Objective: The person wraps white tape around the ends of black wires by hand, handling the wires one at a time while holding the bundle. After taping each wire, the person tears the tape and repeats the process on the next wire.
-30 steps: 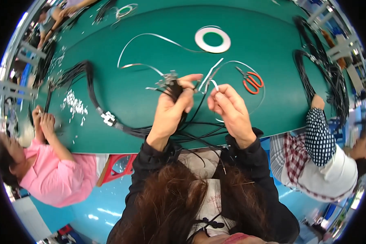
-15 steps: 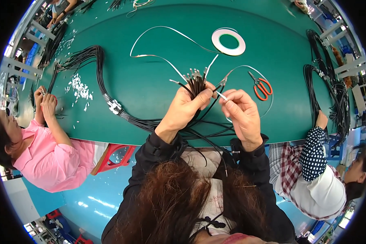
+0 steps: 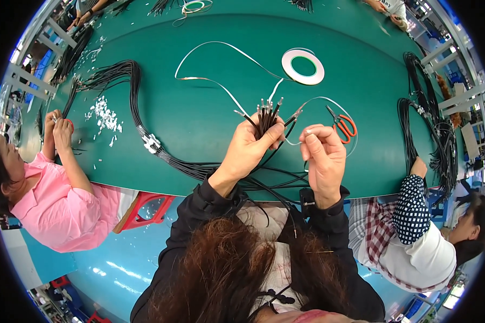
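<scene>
My left hand (image 3: 247,144) grips a bundle of black cables (image 3: 265,124) with their silvery ends pointing up, fanned out above my thumb. To its right, a little apart from the bundle, my right hand (image 3: 325,159) is closed in a pinch at thumb and forefinger. A thin pale strip (image 3: 292,142) curves between the bundle and those fingertips; exactly what the fingers hold is too small to make out. One long white tape (image 3: 223,86) loops from the cable ends toward a tape roll (image 3: 319,74). Orange-handled snips (image 3: 351,129) lie just beyond my right hand.
Joined by a white connector cluster (image 3: 151,143), more black cables (image 3: 134,97) stretch leftward over the green table (image 3: 215,134). White scraps (image 3: 105,116) lie scattered there. A person in pink (image 3: 73,204) works at left; another (image 3: 415,226) sits at right beside hanging cables (image 3: 407,124).
My right hand has drawn back slightly to the right and down from the cable ends. The white piece between the hands, straight before, is now a thin bent strip. My left hand keeps its grip.
</scene>
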Available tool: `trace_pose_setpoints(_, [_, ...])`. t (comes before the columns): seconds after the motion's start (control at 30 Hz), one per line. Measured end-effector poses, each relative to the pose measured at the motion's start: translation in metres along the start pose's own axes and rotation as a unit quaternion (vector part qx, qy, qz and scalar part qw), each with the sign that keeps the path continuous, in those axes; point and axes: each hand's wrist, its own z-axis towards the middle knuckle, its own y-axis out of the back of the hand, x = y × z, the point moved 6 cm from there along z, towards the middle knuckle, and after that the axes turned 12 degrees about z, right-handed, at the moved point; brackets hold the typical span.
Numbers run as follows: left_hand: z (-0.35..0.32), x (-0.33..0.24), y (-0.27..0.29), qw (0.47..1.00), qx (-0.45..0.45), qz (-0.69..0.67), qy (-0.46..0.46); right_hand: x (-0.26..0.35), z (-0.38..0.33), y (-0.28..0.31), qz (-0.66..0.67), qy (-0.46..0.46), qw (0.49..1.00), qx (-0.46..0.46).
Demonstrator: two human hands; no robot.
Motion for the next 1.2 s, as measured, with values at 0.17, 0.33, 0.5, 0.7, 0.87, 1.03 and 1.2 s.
trace_pose_setpoints(0.17, [0.000, -0.013, 0.000, 1.000, 0.013, 0.018, -0.003, 0.005, -0.002, -0.009, -0.083, 0.063, 0.995, 0.004])
trace_pose_setpoints(0.33, [0.005, -0.014, -0.002, 0.999, 0.033, 0.001, 0.001, 0.013, -0.004, -0.019, -0.140, 0.108, 0.984, 0.012])
trace_pose_setpoints(0.5, [0.004, -0.011, -0.004, 0.999, 0.022, -0.025, -0.007, 0.017, -0.005, -0.024, -0.223, 0.156, 0.962, 0.003])
trace_pose_setpoints(0.7, [0.003, -0.018, -0.009, 0.999, -0.005, 0.009, -0.039, 0.014, -0.001, -0.020, -0.280, 0.170, 0.945, 0.002])
trace_pose_setpoints(0.87, [0.004, -0.021, -0.009, 0.998, -0.003, 0.026, -0.062, 0.013, 0.002, -0.018, -0.281, 0.165, 0.945, -0.015])
trace_pose_setpoints(1.03, [0.003, -0.019, -0.004, 0.999, -0.003, -0.003, -0.033, 0.012, 0.001, -0.014, -0.279, 0.151, 0.948, -0.033])
trace_pose_setpoints(1.2, [0.001, -0.018, -0.007, 0.999, 0.014, 0.003, -0.029, 0.020, -0.005, -0.024, -0.300, 0.163, 0.940, -0.014])
